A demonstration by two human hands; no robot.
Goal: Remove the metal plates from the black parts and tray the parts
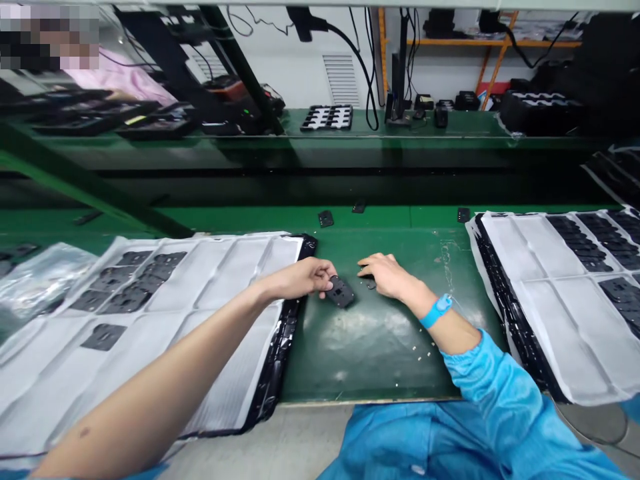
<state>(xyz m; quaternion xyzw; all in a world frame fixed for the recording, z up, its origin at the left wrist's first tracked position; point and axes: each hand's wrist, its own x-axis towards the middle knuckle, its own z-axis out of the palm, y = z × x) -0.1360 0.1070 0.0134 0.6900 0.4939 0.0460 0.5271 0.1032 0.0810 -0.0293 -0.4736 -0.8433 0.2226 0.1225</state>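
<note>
Between the thumb and fingers of my left hand (315,277) is a flat black plastic part (341,292) with small holes, held tilted above the green table (350,360). My right hand (385,275), with a blue band at the wrist, hovers low over the table with fingers stretched and apart. Under its fingers lies a small black piece (371,285), partly covered; whether they touch it I cannot make out. To the left, a white-lined tray (210,333) carries several similar black parts (104,337) in its compartments.
At right stands another white-lined tray (560,320) with rows of black parts. Loose black parts (325,218) lie toward the table's back, and tiny white bits dot its front. A clear plastic bag (50,273) sits far left. A green beam (95,187) slants across; a person works beyond.
</note>
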